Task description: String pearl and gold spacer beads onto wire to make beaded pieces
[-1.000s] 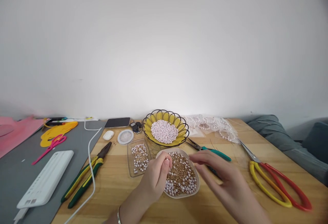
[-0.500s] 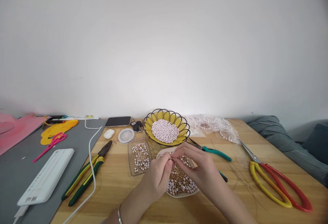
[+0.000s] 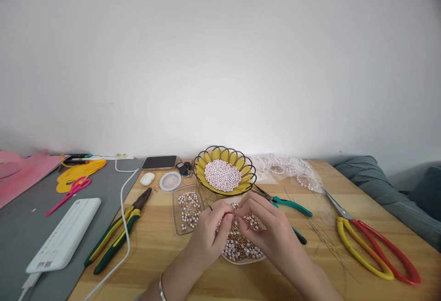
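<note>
My left hand (image 3: 211, 232) and my right hand (image 3: 270, 225) meet fingertip to fingertip over a white dish (image 3: 237, 263). Both are closed in a pinch, and whatever lies between the fingers is too small to make out. A short dark tip pokes out above the knuckles of the left hand. Gold and pearl beads (image 3: 241, 248) fill the dish, partly covered by my hands. Left of them stands a clear tray (image 3: 176, 220) of pearl and gold beads. Behind is a yellow basket with a black wire rim (image 3: 248, 177), holding many pale pearl beads (image 3: 223, 175).
Teal-handled pliers (image 3: 292, 206) lie behind my right hand. Large scissors (image 3: 365, 241) and loose thin wires (image 3: 325, 236) are at right. Green-yellow pliers (image 3: 119, 232), a white cable (image 3: 126, 213), a power bank (image 3: 65, 234) and pink scissors (image 3: 70, 195) lie left.
The fingertips of my right hand have drawn slightly away to the right from those of the left. A small dark tip now shows above my left hand. The view has shifted slightly.
</note>
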A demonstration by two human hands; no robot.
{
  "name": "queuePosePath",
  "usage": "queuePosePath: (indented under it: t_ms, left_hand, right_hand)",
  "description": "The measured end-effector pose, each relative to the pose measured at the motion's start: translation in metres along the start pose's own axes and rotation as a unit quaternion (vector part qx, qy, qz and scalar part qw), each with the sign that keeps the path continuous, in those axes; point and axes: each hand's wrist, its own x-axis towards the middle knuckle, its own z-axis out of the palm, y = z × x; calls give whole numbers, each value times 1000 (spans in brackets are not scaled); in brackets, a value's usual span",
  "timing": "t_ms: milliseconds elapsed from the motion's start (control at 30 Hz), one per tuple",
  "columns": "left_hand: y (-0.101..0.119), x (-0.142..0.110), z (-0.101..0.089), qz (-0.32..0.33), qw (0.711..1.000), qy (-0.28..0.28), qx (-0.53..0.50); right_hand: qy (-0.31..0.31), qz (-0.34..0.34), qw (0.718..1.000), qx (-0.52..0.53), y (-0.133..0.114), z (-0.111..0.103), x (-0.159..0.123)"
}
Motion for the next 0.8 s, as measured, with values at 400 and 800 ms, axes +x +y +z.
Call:
queuePosePath:
  t_ms: [400,800]
  left_hand:
    - [-3,2,-2,82,996,40,-1]
    - [0,-1,0,-72,987,-50,-134]
  right_hand:
    - [23,-16,999,-31,-4,-2,2]
    - [-19,-80,997,-12,-7,-3,6]
